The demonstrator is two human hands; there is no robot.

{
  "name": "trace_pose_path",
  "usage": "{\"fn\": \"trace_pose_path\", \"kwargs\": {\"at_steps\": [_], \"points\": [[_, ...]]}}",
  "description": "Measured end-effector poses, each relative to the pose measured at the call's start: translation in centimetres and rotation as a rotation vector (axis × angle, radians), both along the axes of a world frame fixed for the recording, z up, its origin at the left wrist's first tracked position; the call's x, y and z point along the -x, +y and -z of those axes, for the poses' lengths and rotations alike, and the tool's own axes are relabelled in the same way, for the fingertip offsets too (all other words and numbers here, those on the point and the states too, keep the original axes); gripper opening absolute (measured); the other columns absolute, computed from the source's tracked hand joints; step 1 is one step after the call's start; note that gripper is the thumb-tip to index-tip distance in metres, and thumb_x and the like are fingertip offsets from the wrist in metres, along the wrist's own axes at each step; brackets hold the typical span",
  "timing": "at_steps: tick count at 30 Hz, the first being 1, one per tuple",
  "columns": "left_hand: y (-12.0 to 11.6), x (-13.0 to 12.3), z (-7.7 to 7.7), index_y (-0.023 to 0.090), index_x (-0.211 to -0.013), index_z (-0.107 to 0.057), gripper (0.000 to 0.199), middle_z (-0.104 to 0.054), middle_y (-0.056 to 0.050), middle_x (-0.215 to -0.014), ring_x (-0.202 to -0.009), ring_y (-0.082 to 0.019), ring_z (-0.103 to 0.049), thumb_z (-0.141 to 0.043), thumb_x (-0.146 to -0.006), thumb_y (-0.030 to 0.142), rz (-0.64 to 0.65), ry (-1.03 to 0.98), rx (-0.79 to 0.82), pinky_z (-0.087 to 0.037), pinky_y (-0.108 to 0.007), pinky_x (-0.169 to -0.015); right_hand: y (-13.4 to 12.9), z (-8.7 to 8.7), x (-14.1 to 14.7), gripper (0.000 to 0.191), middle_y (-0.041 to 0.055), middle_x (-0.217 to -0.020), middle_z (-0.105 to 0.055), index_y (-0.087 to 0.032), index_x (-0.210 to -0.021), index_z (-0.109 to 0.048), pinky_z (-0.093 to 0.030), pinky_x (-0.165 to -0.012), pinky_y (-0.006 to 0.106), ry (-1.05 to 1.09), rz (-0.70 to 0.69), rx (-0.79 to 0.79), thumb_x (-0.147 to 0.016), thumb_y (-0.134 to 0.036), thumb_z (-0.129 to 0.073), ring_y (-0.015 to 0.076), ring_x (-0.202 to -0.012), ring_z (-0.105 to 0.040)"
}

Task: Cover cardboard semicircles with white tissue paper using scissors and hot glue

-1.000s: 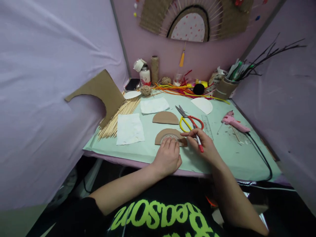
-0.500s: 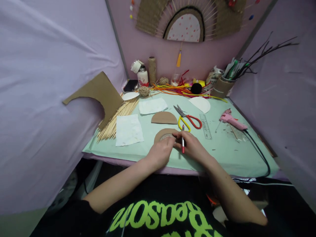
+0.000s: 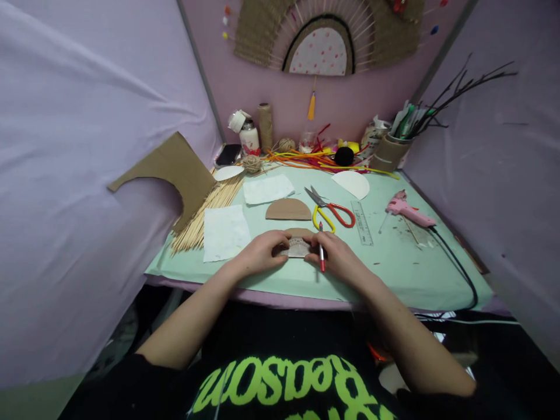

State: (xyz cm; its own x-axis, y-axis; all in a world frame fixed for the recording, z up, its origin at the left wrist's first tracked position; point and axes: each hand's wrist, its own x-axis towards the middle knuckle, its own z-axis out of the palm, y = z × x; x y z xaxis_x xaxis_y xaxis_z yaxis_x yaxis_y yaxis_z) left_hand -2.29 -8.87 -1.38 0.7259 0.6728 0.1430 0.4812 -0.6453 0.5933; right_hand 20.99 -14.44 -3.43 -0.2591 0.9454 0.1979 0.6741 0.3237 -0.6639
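Note:
A clear protractor [image 3: 298,248] lies over a brown cardboard half-circle [image 3: 300,232] near the table's front edge. My left hand [image 3: 262,252] grips its left side, thumb toward me and fingers curled over the far edge. My right hand [image 3: 336,252] holds a red-and-white pen [image 3: 322,252] between its fingers, tip pointing away from me, while its fingertips press the protractor's right side. Just beyond lies a second cardboard half-circle [image 3: 289,210]. Scissors [image 3: 324,204] with one red and one yellow handle rest to its right, blades partly spread, beside a clear ruler [image 3: 362,223].
White sheets [image 3: 225,232] and thin wooden sticks [image 3: 196,224] lie at left, under a cut cardboard piece [image 3: 186,169]. A pink glue gun [image 3: 409,210] with a black cord is at right. Yarn, pipe cleaners [image 3: 301,158] and a holder [image 3: 389,153] with twigs line the back.
My left hand has moved left, from close beside my right hand to the protractor's left side, uncovering its middle. My right hand stays at the right side with the pen.

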Motion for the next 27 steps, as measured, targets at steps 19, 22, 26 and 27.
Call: {"fn": "trace_pose_path", "kwargs": {"at_steps": [19, 22, 26, 27], "points": [[-0.24, -0.32, -0.55, 0.018, -0.089, -0.064, 0.01, -0.069, -0.006, -0.096, -0.086, -0.019, -0.062, -0.061, -0.08, 0.022, -0.011, 0.07, 0.027, -0.047, -0.03, -0.079, 0.19, 0.01, -0.81, 0.016, 0.0059, -0.092, -0.06, -0.022, -0.098, -0.059, -0.046, -0.076, 0.035, -0.079, -0.089, -0.034, -0.084, -0.025, -0.066, 0.0225, -0.088, -0.056], [-0.23, -0.28, -0.48, 0.018, -0.09, -0.064, 0.012, -0.07, -0.006, -0.097, -0.086, -0.019, -0.062, -0.061, -0.079, 0.023, -0.016, 0.076, 0.032, -0.047, -0.029, -0.078, 0.22, 0.06, -0.86, 0.015, 0.0058, -0.094, -0.061, -0.022, -0.096, -0.058, -0.046, -0.078, 0.035, -0.069, -0.08, -0.021, -0.084, -0.024, -0.066, 0.0222, -0.09, -0.056], [-0.22, -0.22, -0.42, 0.019, -0.091, -0.064, 0.013, -0.07, -0.005, -0.098, -0.087, -0.019, -0.062, -0.061, -0.08, 0.023, -0.019, 0.075, 0.05, -0.047, -0.029, -0.079, 0.22, -0.06, -0.89, 0.014, 0.0062, -0.097, -0.061, -0.022, -0.09, -0.055, -0.047, -0.077, 0.034, -0.052, -0.076, -0.01, -0.083, -0.023, -0.067, 0.0216, -0.089, -0.057], [-0.21, -0.21, -0.42, 0.019, -0.092, -0.064, 0.013, -0.07, -0.005, -0.098, -0.087, -0.019, -0.063, -0.061, -0.08, 0.024, -0.02, 0.075, 0.057, -0.047, -0.029, -0.079, 0.23, -0.08, -0.9, 0.014, 0.006, -0.096, -0.061, -0.022, -0.089, -0.055, -0.047, -0.076, 0.034, -0.052, -0.076, -0.009, -0.082, -0.023, -0.067, 0.0214, -0.088, -0.057]]}}
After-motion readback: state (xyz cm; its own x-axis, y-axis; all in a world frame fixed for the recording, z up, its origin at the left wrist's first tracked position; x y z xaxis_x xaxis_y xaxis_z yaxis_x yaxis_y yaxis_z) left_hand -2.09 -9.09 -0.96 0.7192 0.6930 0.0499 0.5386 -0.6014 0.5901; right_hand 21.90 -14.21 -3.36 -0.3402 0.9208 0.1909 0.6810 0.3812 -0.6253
